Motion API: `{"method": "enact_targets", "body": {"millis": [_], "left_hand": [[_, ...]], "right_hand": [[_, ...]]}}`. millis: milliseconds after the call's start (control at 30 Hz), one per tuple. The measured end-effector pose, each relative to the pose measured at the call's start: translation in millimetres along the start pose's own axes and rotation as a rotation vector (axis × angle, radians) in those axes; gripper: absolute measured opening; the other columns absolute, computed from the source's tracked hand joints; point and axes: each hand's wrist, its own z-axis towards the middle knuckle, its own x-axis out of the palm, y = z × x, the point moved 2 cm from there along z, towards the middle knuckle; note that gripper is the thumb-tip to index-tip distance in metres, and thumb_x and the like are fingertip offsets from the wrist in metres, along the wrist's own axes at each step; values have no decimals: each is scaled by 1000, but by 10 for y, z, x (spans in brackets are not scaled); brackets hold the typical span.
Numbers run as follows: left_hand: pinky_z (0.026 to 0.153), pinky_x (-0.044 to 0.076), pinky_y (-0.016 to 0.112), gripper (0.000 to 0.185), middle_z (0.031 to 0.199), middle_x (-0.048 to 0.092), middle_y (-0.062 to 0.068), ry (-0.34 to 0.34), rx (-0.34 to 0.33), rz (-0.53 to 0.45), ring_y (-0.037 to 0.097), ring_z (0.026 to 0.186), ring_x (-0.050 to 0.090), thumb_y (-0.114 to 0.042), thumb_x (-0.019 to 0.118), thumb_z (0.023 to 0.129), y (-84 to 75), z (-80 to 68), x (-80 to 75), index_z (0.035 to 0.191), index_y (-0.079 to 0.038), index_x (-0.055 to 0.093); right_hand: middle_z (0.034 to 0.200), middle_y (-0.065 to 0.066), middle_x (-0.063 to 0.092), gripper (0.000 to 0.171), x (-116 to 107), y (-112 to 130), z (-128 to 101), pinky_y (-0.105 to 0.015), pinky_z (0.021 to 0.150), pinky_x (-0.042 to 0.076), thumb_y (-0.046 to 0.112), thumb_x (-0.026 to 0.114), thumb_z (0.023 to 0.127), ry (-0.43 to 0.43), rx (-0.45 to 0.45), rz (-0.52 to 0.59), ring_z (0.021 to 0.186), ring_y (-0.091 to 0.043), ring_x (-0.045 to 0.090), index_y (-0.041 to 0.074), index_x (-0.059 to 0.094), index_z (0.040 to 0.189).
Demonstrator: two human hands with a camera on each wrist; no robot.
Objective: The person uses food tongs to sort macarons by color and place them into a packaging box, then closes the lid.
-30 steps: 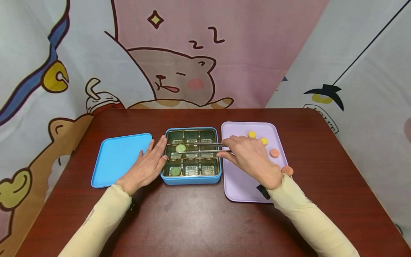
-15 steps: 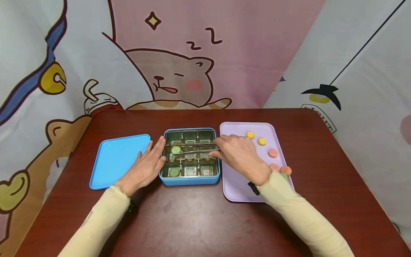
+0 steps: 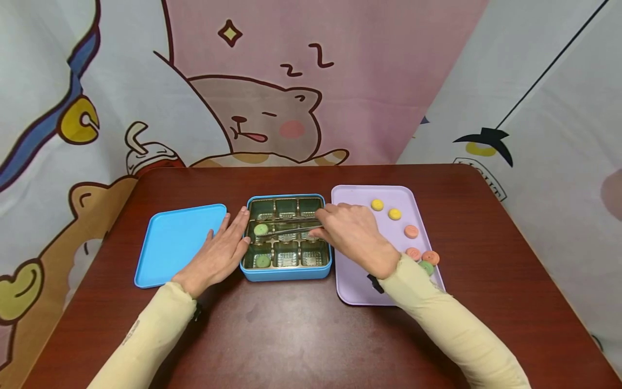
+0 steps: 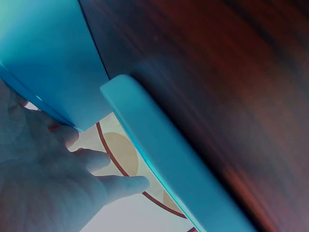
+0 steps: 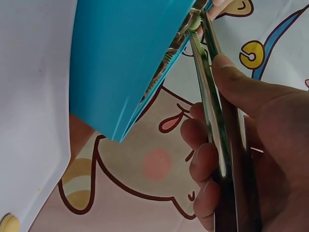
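In the head view, a blue box [image 3: 286, 275] with a shiny divided insert stands mid-table. My right hand [image 3: 357, 232] grips metal tongs [image 3: 291, 230] that reach leftward across the box. At the tong tips is a round, ridged green piece [image 3: 261, 229], over the left compartment of the middle row. A second green piece [image 3: 263, 261] lies in the front left compartment. My left hand [image 3: 216, 256] rests its straight fingertips along the box's left side. The right wrist view shows thumb and curled fingers around the tongs [image 5: 219, 140], whose tips flank the green piece [image 5: 194, 23].
On the lavender tray [image 3: 352, 281] at right lie yellow pieces [image 3: 394, 214], orange-pink pieces [image 3: 411, 232] and a green piece [image 3: 426, 267]; my right forearm passes over its front. A flat blue lid [image 3: 170, 248] lies left of the box. Printed cloth [image 3: 379, 81] hangs behind the table.
My right hand has moved left, carrying the tongs and green piece to the left part of the middle-row compartment. More pieces on the tray now show. The left hand stays against the box.
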Motion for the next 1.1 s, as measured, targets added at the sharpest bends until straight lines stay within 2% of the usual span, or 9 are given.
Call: {"method": "enact_targets", "body": {"millis": [300, 467, 700, 967, 1100], "left_hand": [[114, 11, 78, 63, 174, 2, 2, -1, 13, -4, 41, 158, 3, -37, 29, 115, 10, 11, 20, 168, -13, 5], [114, 11, 78, 63, 174, 1, 2, 1, 15, -5, 41, 158, 3, -36, 29, 115, 5, 19, 25, 168, -13, 5], [114, 11, 78, 63, 174, 2, 3, 0, 19, -9, 42, 158, 3, -35, 30, 114, 1, 33, 26, 168, -13, 5], [114, 10, 78, 64, 174, 0, 4, 6, 14, -8, 42, 158, 1, -33, 31, 114, 9, 17, 2, 168, -12, 3], [114, 10, 78, 64, 174, 0, 4, 7, 12, -10, 42, 158, 1, -33, 31, 114, 11, 1, -11, 168, -12, 3]], "right_hand": [[74, 0, 65, 33, 7, 26, 19, -43, 46, 48, 46, 82, 87, 5, 0, -19, 65, -27, 66, 15, 70, 80], [76, -1, 67, 34, -2, -15, -36, -44, 47, 48, 46, 82, 87, 9, 11, 11, 66, -27, 67, 14, 71, 84], [86, 1, 72, 42, -97, -160, -216, -42, 48, 49, 50, 80, 88, 5, 87, 72, 74, -23, 70, 13, 76, 106], [79, 7, 62, 41, -274, -355, -473, -40, 52, 46, 55, 74, 90, 10, 178, 133, 69, -16, 59, 16, 70, 102], [78, 7, 61, 42, -362, -458, -586, -37, 47, 45, 52, 78, 88, 2, 198, 131, 67, -14, 57, 14, 71, 105]]}}
